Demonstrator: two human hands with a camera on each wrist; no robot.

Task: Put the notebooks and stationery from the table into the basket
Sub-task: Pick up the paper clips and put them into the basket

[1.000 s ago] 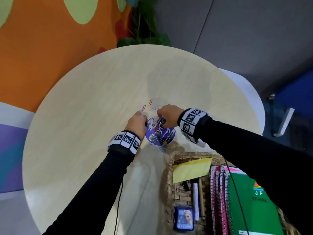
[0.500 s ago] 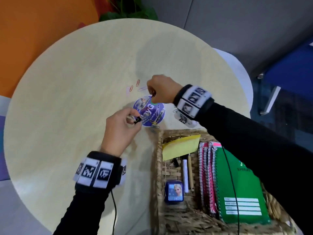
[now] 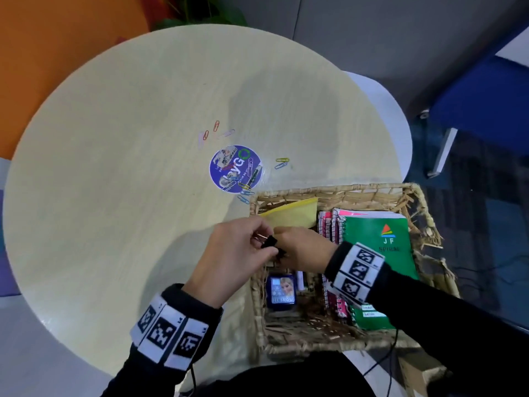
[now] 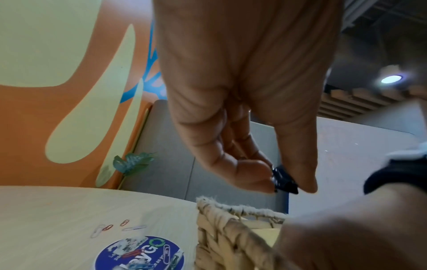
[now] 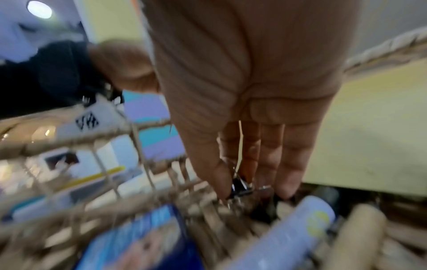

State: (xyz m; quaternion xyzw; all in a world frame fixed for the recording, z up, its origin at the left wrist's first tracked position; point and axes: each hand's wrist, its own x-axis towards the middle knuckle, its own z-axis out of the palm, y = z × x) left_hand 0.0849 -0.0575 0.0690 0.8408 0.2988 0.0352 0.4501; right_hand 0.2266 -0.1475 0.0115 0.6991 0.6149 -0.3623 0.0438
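Pinching a small black binder clip (image 3: pixel 269 242) between thumb and fingers, the left hand (image 3: pixel 232 253) hangs at the left rim of the wicker basket (image 3: pixel 337 189); the right hand (image 3: pixel 303 249), lower and inside the basket, grips a second black clip (image 5: pixel 240 188) between thumb and forefinger; notebooks (image 3: pixel 378 247), a yellow pad (image 3: pixel 292 214) and a blue box (image 3: pixel 280 290) lie in the basket; coloured paper clips (image 3: pixel 282 163) lie on the round table (image 3: pixel 114 196) around a round blue lid (image 3: pixel 235 168).

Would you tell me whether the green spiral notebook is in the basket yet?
In. The green spiral notebook lies inside the wicker basket, beside the pink notebooks.
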